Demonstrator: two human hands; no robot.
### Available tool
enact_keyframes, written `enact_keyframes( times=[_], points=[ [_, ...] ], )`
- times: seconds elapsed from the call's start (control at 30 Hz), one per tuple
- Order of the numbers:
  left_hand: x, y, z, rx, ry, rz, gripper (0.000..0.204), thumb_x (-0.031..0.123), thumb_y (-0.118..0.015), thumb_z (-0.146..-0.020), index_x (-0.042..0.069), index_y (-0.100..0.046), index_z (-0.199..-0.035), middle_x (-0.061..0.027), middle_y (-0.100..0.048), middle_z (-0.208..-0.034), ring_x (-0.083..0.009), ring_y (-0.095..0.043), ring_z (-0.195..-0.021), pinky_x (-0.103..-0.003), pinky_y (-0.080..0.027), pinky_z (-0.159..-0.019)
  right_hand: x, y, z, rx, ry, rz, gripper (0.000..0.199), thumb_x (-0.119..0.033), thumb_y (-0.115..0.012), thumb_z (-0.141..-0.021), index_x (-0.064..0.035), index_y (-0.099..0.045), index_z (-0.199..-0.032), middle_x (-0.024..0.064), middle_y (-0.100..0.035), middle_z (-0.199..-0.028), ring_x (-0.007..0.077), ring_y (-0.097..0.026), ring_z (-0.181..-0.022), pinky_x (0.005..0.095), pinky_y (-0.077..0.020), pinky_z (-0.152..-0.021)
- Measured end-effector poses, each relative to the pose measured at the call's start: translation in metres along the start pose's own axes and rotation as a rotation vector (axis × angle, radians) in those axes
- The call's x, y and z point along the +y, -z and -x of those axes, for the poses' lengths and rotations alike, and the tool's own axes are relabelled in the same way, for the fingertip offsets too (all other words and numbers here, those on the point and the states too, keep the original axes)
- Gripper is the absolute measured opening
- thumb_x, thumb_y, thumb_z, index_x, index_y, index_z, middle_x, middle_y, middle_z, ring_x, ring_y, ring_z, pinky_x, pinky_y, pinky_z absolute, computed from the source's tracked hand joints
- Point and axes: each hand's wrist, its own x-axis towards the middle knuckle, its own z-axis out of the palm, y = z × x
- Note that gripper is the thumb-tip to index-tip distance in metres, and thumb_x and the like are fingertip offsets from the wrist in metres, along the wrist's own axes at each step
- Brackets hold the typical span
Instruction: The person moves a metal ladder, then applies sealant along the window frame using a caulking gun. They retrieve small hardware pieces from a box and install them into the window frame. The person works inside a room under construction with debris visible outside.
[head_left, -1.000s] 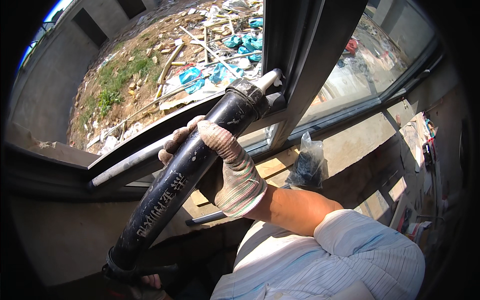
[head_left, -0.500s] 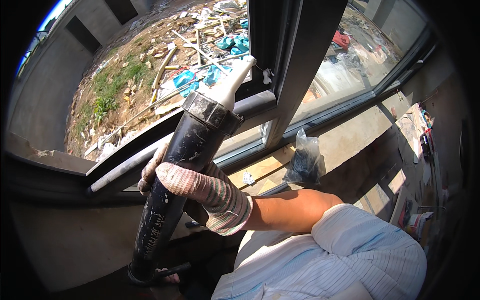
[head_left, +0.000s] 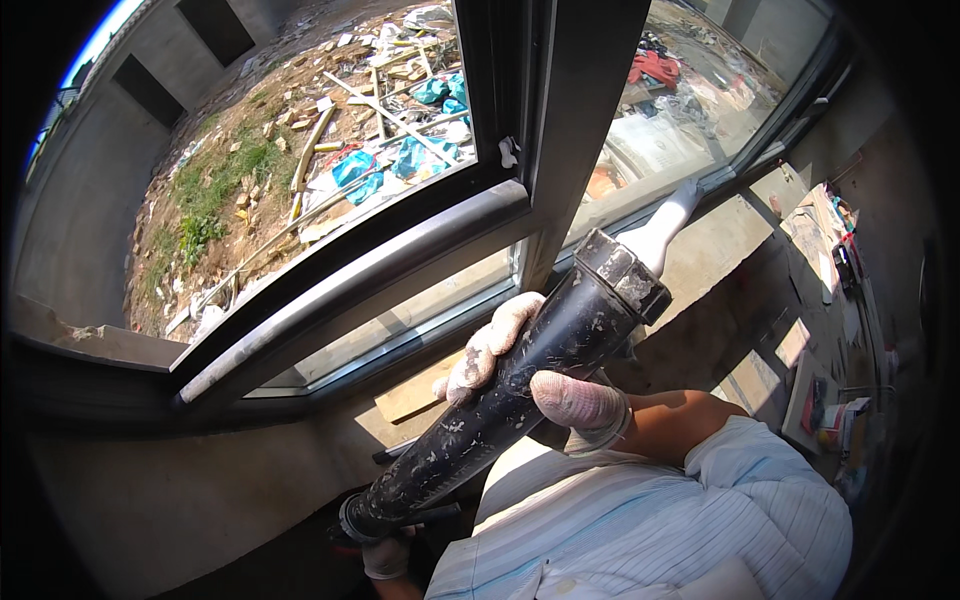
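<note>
A black caulking gun (head_left: 470,425) with a scuffed tubular barrel lies slantwise across the middle, its white nozzle (head_left: 662,225) pointing up and right toward the bottom edge of the right window pane. My right hand (head_left: 545,375), in a dirty knitted glove, wraps the barrel, fingers on the far side and thumb on the near side. Low at the barrel's rear end, my gloved left hand (head_left: 388,556) is closed around the handle, mostly in shadow. Its fingers are partly hidden by the gun.
Dark metal window frames (head_left: 575,110) stand ahead, with a grey rail (head_left: 360,285) along the left opening. Rubble and blue bags (head_left: 358,176) lie outside. A board (head_left: 420,390) rests on the sill behind the gun. Assorted items (head_left: 840,425) line the right side.
The caulking gun has swung to the right and tilted lower, its nozzle leaving the left opening for the right pane. Both hands moved with it, still gripping.
</note>
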Motion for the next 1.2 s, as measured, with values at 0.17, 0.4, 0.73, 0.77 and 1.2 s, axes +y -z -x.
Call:
enact_keyframes(
  times=[0.17,0.4,0.73,0.77,1.2],
  points=[
    [-0.002,-0.020,-0.022,-0.156,0.030,0.074,0.066,0.039,-0.093,-0.072,0.001,-0.064,-0.118,-0.0040,-0.065,-0.079,-0.0168,-0.062,-0.071,-0.039,-0.057,-0.072,-0.041,0.027,0.035,0.282,0.106,0.091,0.052,-0.034,-0.088,-0.080,-0.0169,-0.056,-0.118,0.0053,-0.063,-0.109,0.0253,-0.064,-0.111,0.0525,-0.0434,-0.115],
    [0.029,-0.101,-0.081,-0.233,0.059,-0.094,0.058,0.026,-0.084,-0.082,-0.008,-0.057,-0.122,-0.0081,-0.062,-0.071,-0.0164,-0.056,-0.054,-0.039,-0.056,-0.060,-0.061,0.101,0.094,0.633,0.192,-0.063,0.043,-0.029,-0.079,-0.093,-0.0135,-0.060,-0.128,0.0080,-0.067,-0.119,0.0250,-0.063,-0.121,0.0467,-0.0503,-0.108],
    [0.033,-0.241,-0.115,-0.176,0.144,-0.380,0.028,0.014,-0.078,-0.086,-0.004,-0.065,-0.104,-0.0067,-0.062,-0.070,-0.0161,-0.056,-0.054,-0.034,-0.055,-0.060,-0.107,0.187,0.130,0.637,0.134,-0.290,0.033,-0.022,-0.076,-0.096,-0.0147,-0.062,-0.125,0.0071,-0.069,-0.118,0.0224,-0.067,-0.113,0.0441,-0.0563,-0.100],
    [0.029,-0.262,-0.116,-0.197,0.143,-0.365,0.026,0.013,-0.078,-0.086,-0.003,-0.066,-0.103,-0.0055,-0.061,-0.070,-0.0157,-0.056,-0.055,-0.033,-0.055,-0.060,-0.116,0.195,0.137,0.649,0.124,-0.287,0.032,-0.022,-0.075,-0.097,-0.0143,-0.062,-0.125,0.0072,-0.069,-0.118,0.0223,-0.066,-0.114,0.0438,-0.0556,-0.101],
    [-0.097,-0.518,-0.183,-0.458,0.164,-0.483,0.053,0.030,-0.087,-0.083,0.003,-0.063,-0.123,-0.0036,-0.069,-0.089,-0.0115,-0.064,-0.070,-0.026,-0.054,-0.063,-0.294,0.255,0.175,0.769,0.130,-0.229,0.032,-0.031,-0.073,-0.098,-0.0067,-0.064,-0.116,0.0095,-0.069,-0.114,0.0253,-0.067,-0.112,0.0426,-0.0521,-0.105]
  ],
)
